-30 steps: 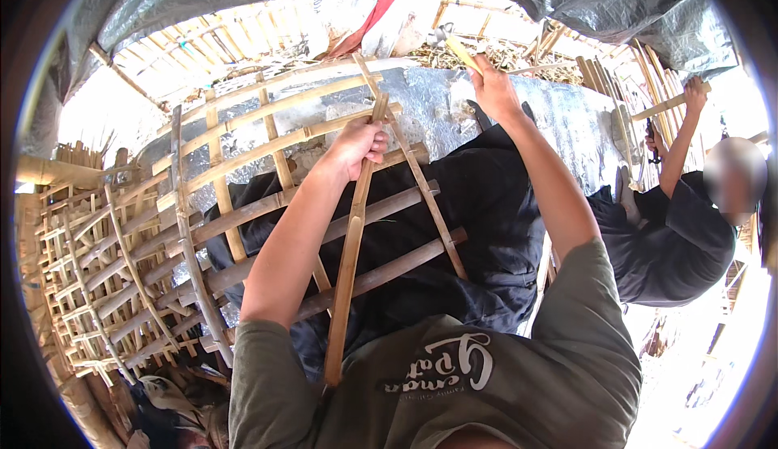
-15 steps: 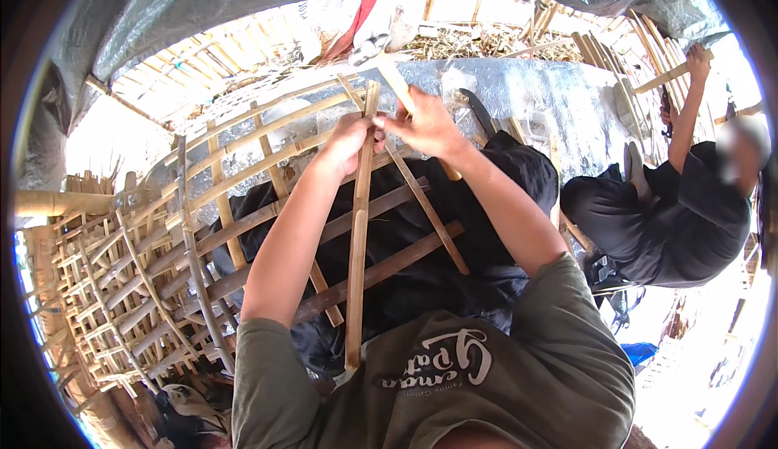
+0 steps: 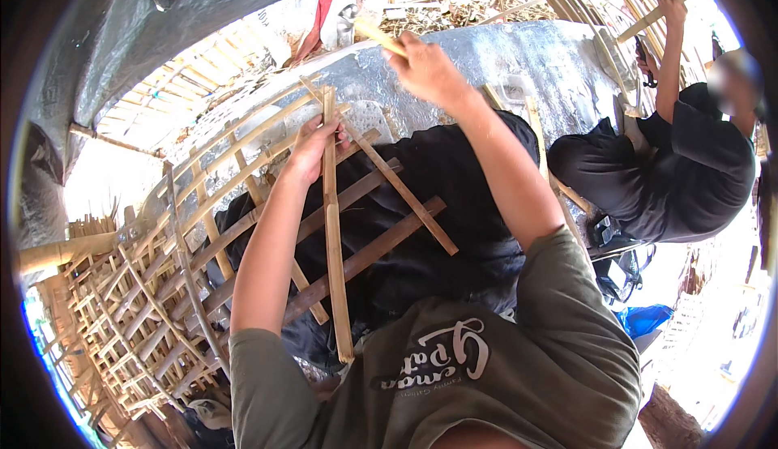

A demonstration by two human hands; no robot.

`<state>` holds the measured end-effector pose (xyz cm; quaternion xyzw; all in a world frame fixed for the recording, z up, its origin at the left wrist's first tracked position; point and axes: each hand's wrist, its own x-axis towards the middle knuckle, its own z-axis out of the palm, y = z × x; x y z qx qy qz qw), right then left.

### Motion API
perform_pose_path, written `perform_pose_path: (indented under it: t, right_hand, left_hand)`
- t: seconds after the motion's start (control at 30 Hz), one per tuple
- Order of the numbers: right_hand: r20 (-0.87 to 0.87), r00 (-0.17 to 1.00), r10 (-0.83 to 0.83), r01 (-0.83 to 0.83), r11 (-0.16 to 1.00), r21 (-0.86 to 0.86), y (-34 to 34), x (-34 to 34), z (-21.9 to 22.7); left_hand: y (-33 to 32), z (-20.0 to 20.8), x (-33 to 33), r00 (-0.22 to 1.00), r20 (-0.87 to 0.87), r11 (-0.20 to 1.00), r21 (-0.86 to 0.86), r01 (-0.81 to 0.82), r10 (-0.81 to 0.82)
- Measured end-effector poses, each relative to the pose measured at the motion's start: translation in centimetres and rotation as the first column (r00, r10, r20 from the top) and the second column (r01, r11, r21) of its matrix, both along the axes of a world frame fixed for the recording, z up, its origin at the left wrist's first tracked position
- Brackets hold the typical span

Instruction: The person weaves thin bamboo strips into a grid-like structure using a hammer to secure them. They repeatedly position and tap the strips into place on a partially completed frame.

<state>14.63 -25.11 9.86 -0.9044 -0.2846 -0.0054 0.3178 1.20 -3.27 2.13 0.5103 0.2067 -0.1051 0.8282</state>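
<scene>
My left hand [image 3: 312, 147] is closed around an upright bamboo slat [image 3: 333, 238] near its far end, where a thinner slat [image 3: 405, 190] crosses it at a slant. Raised to the right and beyond that crossing, my right hand [image 3: 428, 70] grips a hammer [image 3: 379, 36] by its pale wooden handle. The metal head points to the far left, apart from the slats. Both slats lie over a lattice of bamboo strips [image 3: 235, 226] resting across my black-clothed lap. Whether a nail sits at the crossing is too small to tell.
At the right a co-worker in black [image 3: 648, 173] sits with one arm lifted, holding a wooden-handled tool [image 3: 640, 24]. A shiny grey sheet [image 3: 478, 60] covers the ground ahead. More bamboo lattice [image 3: 121, 311] stretches left. A tarp [image 3: 194, 11] hangs overhead, and a blue bag [image 3: 644, 319] lies right.
My right hand has left the crossing and swung up and to the right with the hammer. My left hand stays on the slat. The whole view has shifted slightly.
</scene>
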Motion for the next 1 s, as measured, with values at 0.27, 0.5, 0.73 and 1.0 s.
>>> perform_pose_path:
  t: [0.27, 0.5, 0.73, 1.0]
  right_hand:
    - [-0.295, 0.920, -0.257, 0.032, 0.801, -0.598, 0.5, 2.5, -10.8]
    - [-0.179, 0.936, -0.302, 0.150, 0.806, -0.573, 1.4, 1.6, -12.0]
    - [-0.263, 0.960, -0.094, -0.108, 0.744, -0.660, 0.8, 2.4, -13.8]
    - [-0.602, 0.783, -0.157, -0.088, 0.930, -0.357, -7.3, 9.6, -7.4]
  left_hand:
    - [-0.4, 0.2, -0.4, 0.996, 0.022, 0.978, -0.188, -0.086, 0.092]
    - [0.0, -0.2, -0.7, 0.996, 0.062, 0.980, -0.191, -0.055, 0.068]
    - [-0.7, 0.5, -0.5, 0.995, 0.075, 0.981, -0.189, -0.052, 0.068]
    - [-0.6, 0.4, -0.6, 0.993, 0.100, 0.978, -0.205, -0.034, 0.055]
